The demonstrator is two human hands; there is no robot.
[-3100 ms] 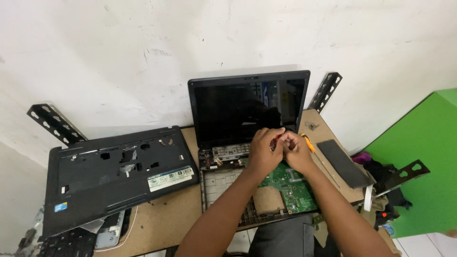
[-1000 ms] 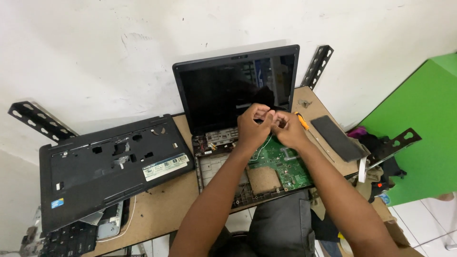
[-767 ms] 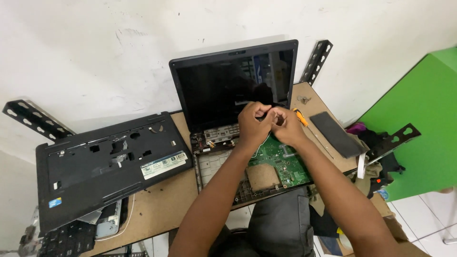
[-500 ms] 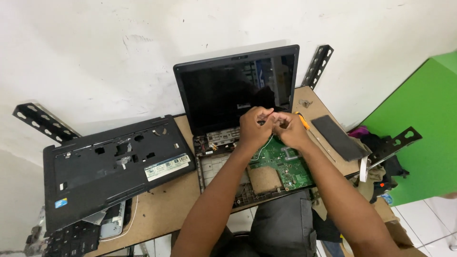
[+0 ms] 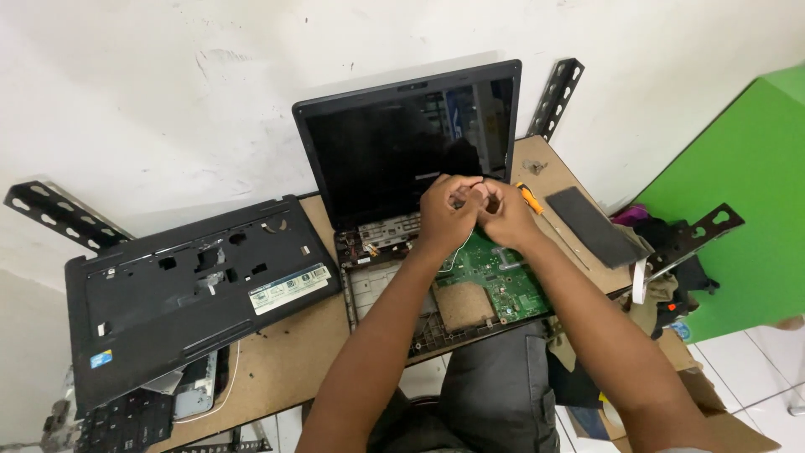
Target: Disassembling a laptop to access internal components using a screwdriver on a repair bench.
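Here both hands meet above the rear of an opened laptop [image 5: 436,277], just in front of its dark screen [image 5: 402,143]. Left hand [image 5: 447,214] and right hand [image 5: 501,211] touch at the fingertips, fingers curled together; whether they pinch anything small cannot be told. Green circuit board [image 5: 495,273] lies exposed below them. An orange-handled screwdriver [image 5: 537,205] rests right of the hands on the counter [image 5: 285,361]. A detached black palmrest cover [image 5: 184,285] lies left.

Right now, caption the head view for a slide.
Both hands, left and right, meet over an opened laptop with its green board exposed.
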